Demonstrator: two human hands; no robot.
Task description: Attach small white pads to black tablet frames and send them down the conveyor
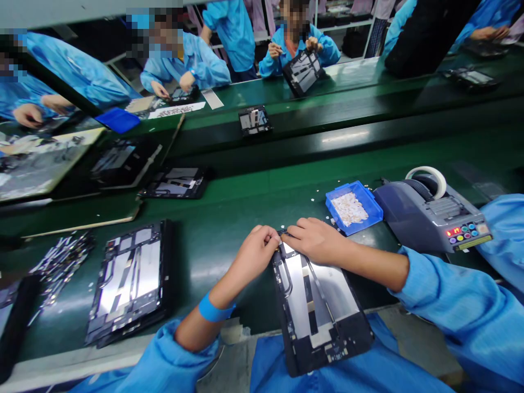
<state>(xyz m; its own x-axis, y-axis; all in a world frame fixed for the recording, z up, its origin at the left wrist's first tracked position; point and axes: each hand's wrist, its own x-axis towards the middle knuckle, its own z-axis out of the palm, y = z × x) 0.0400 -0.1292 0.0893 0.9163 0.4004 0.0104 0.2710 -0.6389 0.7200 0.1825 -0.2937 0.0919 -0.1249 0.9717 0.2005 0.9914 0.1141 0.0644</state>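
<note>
Lying leftmost: loose strips (63, 267), then a stack of opened devices (126, 278). Left hand (254, 254): fingertips drawn together at the upper edge of the opened tablet (325, 297), whose lower end overhangs the bench; pinched part, if any, cannot be told. Right hand (317, 241): fingers bent over the same edge; grip hidden. Rightward: blue tray (371, 203) of pale pieces, tape dispenser (429, 218). Step, judged: small-part fitting; next move calls for precise fingertip alignment.

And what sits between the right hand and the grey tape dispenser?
In the head view, a blue plastic tray of small whitish pieces lies between the right hand and the grey tape dispenser.
</note>
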